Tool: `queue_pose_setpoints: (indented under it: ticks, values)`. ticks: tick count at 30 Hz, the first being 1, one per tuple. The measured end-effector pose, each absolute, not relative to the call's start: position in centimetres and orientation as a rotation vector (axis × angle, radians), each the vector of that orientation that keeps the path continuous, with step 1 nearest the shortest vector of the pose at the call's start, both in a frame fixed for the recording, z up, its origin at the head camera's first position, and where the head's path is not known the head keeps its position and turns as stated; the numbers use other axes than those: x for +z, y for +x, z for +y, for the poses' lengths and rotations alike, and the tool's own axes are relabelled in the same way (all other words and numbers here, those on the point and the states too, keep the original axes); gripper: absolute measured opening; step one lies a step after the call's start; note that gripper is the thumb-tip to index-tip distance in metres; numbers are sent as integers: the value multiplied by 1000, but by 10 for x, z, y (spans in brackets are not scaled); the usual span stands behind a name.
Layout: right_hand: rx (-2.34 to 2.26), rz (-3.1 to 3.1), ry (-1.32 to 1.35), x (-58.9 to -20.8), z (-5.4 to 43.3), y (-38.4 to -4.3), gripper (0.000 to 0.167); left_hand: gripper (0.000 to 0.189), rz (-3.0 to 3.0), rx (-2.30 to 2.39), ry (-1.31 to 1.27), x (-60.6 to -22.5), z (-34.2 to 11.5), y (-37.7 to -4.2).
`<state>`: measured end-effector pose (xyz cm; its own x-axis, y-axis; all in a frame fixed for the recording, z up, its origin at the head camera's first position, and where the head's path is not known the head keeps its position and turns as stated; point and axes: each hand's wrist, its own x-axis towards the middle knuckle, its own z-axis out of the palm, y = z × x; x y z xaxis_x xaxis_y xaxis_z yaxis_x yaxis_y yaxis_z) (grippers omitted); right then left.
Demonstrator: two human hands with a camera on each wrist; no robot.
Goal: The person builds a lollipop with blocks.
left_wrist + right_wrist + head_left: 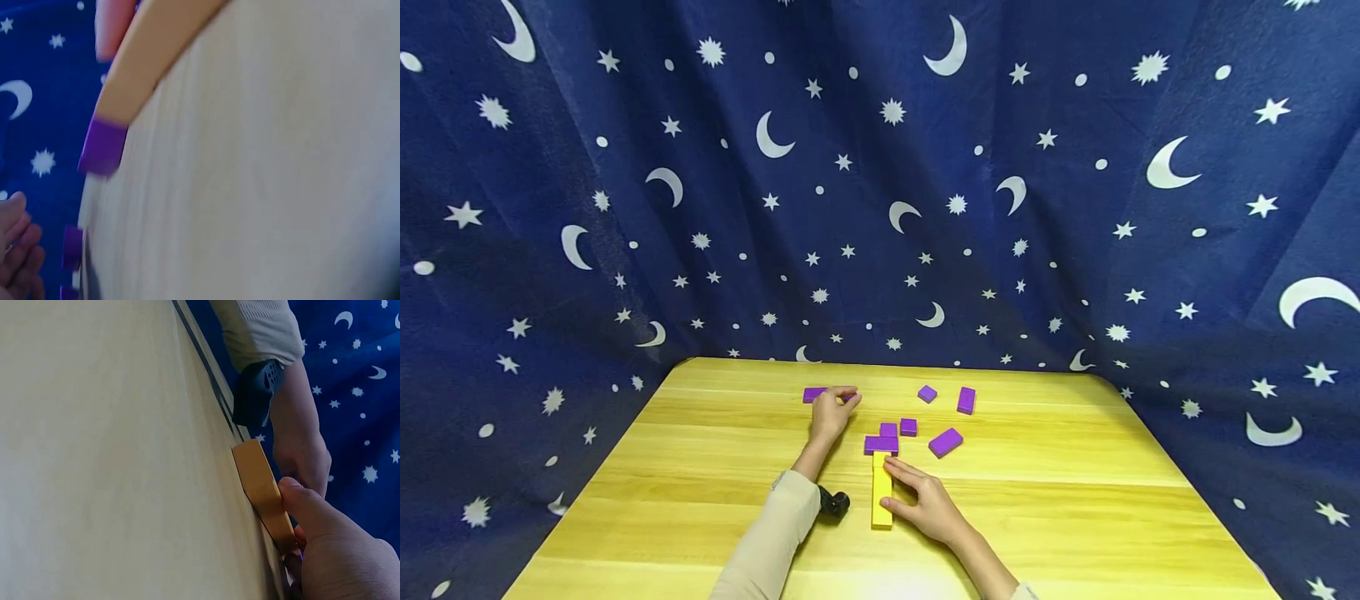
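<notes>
In the head view, my left hand (830,414) is at the far left of the block layout, thumb and index finger pinching a small purple block (849,398). Just left of it lies a longer purple block (813,395). My right hand (931,507) rests along the right side of a row of yellow blocks (882,498), fingers extended to its far end and thumb at its side. The right wrist view shows that thumb (303,503) against the yellow block (257,472). Beyond the yellow row sit a purple block (880,446) and a smaller purple block (888,430).
Loose purple blocks lie to the right: a small block (908,427), a tilted oblong (946,442), an upright-turned oblong (966,400) and a small one (927,393) farther back. A dark blue curtain (880,267) with moons and stars hangs behind the wooden table (1075,500).
</notes>
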<state>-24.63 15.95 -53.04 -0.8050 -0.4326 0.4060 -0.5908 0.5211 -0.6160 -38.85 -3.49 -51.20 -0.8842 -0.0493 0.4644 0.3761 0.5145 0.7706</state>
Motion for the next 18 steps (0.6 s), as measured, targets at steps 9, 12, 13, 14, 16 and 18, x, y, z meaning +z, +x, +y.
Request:
queue_pose_setpoints:
  ticks: [9,12,13,14,16,18]
  values:
    - [1167,-2584,857,-531,159,-244,58,33,-2501,-915,-287,-511,-54,-410]
    - [1171,-2583,865,-532,159,-244,59,36,-2597,-834,-320,-510,-56,-414]
    - [1172,-2584,867,-532,159,-244,59,36,-2627,-805,-329,-510,-56,-415]
    - [1170,-2582,869,-532,159,-245,59,36,-2653,-779,-340,-509,-56,-415]
    - [1166,-2580,869,-532,159,-245,59,34,-2685,-756,-367,-508,-56,-417]
    - [1159,-2577,866,-531,159,-245,58,30,-2695,-730,-399,-507,-55,-418]
